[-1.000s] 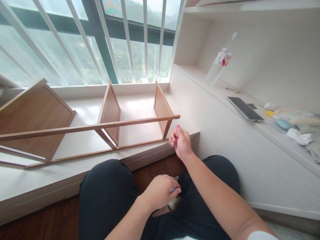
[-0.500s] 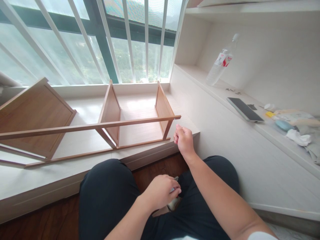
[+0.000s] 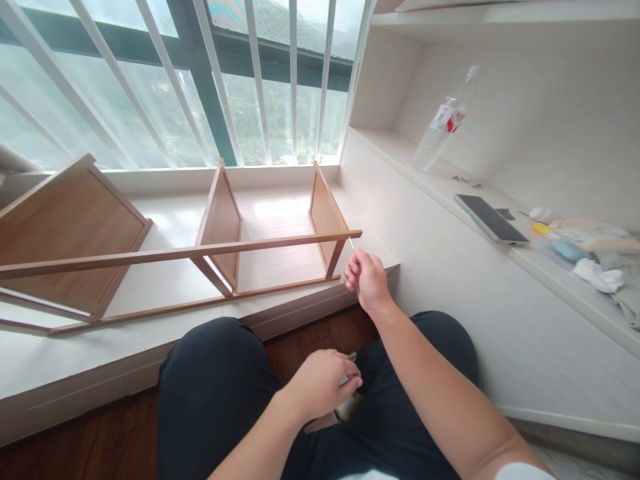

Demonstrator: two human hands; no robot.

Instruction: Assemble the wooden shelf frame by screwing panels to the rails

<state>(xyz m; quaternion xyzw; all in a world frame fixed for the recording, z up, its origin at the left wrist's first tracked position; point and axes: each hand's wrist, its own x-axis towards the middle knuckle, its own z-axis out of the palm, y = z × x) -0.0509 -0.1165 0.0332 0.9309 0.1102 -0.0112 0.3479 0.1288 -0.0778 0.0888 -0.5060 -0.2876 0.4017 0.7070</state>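
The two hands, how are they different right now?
The right hand is raised by the end of the wooden frame, pinching a thin metal tool. The left hand is low over the lap, closed on something small that I cannot make out. The right arm reaches forward; the left stays close. Both hands are bare with fingers curled.
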